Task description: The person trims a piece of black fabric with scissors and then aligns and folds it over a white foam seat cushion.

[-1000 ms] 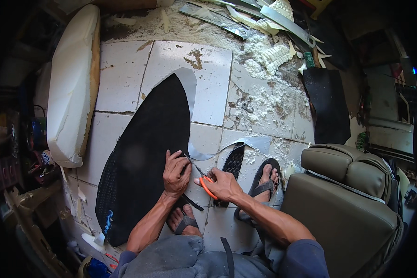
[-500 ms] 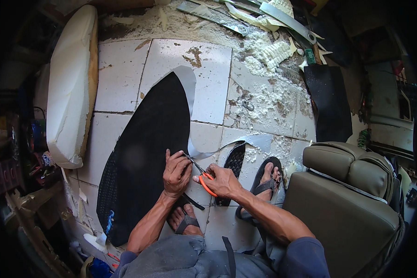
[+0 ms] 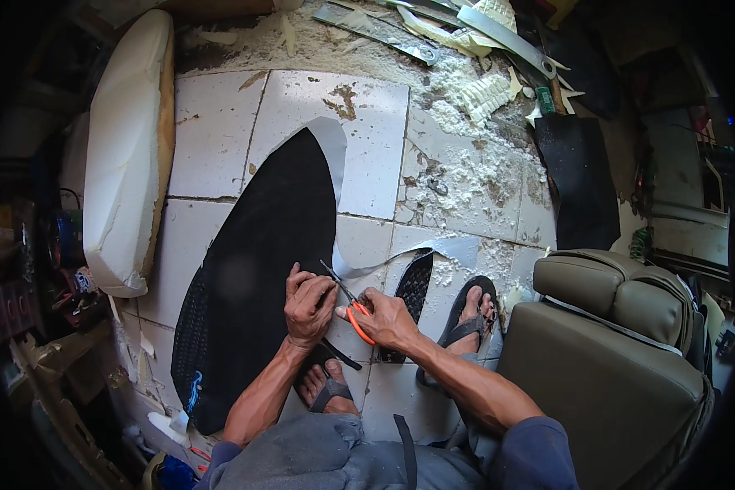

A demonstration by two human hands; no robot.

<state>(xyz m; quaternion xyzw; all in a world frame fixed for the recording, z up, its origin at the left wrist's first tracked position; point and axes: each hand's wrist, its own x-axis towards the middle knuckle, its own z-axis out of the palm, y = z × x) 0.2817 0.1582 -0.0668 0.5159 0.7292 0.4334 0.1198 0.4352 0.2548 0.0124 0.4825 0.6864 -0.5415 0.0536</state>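
Observation:
A large pointed black sheet (image 3: 253,237) with a light grey strip (image 3: 449,249) peeling along its right edge lies on the tiled floor (image 3: 212,122). My left hand (image 3: 309,309) has curled fingers pinching that sheet's edge. Just right of it, my right hand (image 3: 384,322) grips orange-handled scissors (image 3: 358,320), their blades pointing up-left at the edge by my left fingertips. A narrow black textured piece (image 3: 412,286) lies beside my right hand, and a thin black offcut (image 3: 341,354) is below, near my left foot.
A thick white foam pad (image 3: 122,155) stands at the left. An olive padded seat (image 3: 588,384) fills the lower right. Metal strips (image 3: 506,41), foam shreds and another black sheet (image 3: 580,180) lie at the back right. My sandalled feet are below my hands.
My right hand and the scissors have shifted slightly up and left along the sheet's edge. My left hand has moved a little left, still at that edge.

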